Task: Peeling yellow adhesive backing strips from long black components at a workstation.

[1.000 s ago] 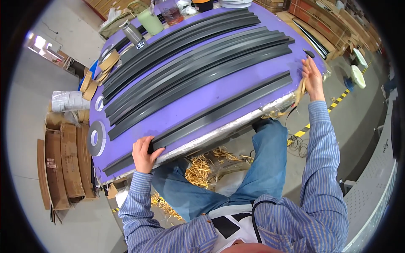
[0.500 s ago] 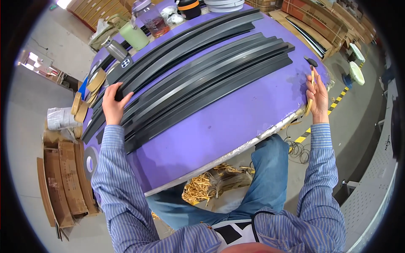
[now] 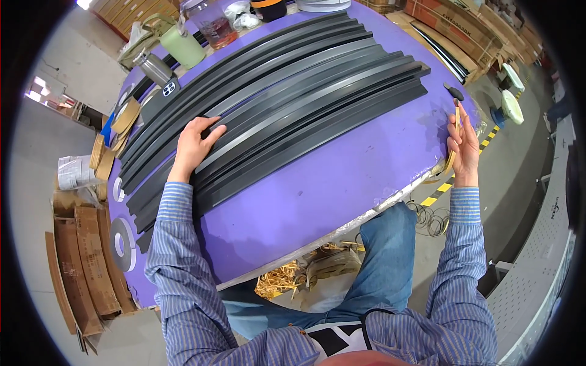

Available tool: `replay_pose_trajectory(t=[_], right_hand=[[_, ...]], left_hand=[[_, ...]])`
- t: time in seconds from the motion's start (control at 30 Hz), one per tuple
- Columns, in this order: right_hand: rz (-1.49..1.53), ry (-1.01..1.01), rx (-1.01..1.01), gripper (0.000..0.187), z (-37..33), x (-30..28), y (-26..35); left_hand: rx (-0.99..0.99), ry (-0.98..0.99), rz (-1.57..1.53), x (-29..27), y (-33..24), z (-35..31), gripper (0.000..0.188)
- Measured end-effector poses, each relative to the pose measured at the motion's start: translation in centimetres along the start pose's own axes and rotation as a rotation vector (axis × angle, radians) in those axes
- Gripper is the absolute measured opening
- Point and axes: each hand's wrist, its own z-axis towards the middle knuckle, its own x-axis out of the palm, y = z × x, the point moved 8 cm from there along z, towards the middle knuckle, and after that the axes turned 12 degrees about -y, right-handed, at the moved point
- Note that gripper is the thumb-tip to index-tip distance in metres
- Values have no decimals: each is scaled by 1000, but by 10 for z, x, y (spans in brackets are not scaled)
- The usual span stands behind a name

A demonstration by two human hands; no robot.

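Note:
Several long black trim strips [image 3: 293,100] lie side by side across the purple table [image 3: 305,189]. My left hand [image 3: 196,145] rests over the strips near their left part, thumb and fingers apart, the fingertips at their surface; the undersides of the fingers are hidden. At the table's right edge, my right hand [image 3: 465,146] is closed on a narrow tan strip [image 3: 452,162] that hangs down by the palm. Just beyond it lies a small dark object [image 3: 453,92] whose kind I cannot make out.
Tape rolls [image 3: 124,244] lie along the left edge, with tan rolls [image 3: 125,117] farther back. A phone [image 3: 169,89], a steel flask [image 3: 154,67], a green bottle [image 3: 183,49] and a clear jug [image 3: 213,25] stand behind the strips. Cardboard [image 3: 94,262] leans at left.
My left hand has moved right, and the far strips have shifted nearer to the front ones. My right hand stays near the right edge, still holding the tan strip. The view has shifted slightly.

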Motion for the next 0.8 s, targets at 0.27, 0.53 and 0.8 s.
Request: replay_pose_trajectory(t=[0.27, 0.53, 0.8], right_hand=[[-180, -86, -70, 48, -4, 7, 1], [-406, -31, -126, 61, -18, 26, 4], [-870, 278, -100, 71, -65, 108, -43]], left_hand=[[40, 86, -32, -6, -10, -22, 49], [19, 101, -73, -15, -26, -55, 49], [160, -45, 57, -51, -36, -85, 45]])
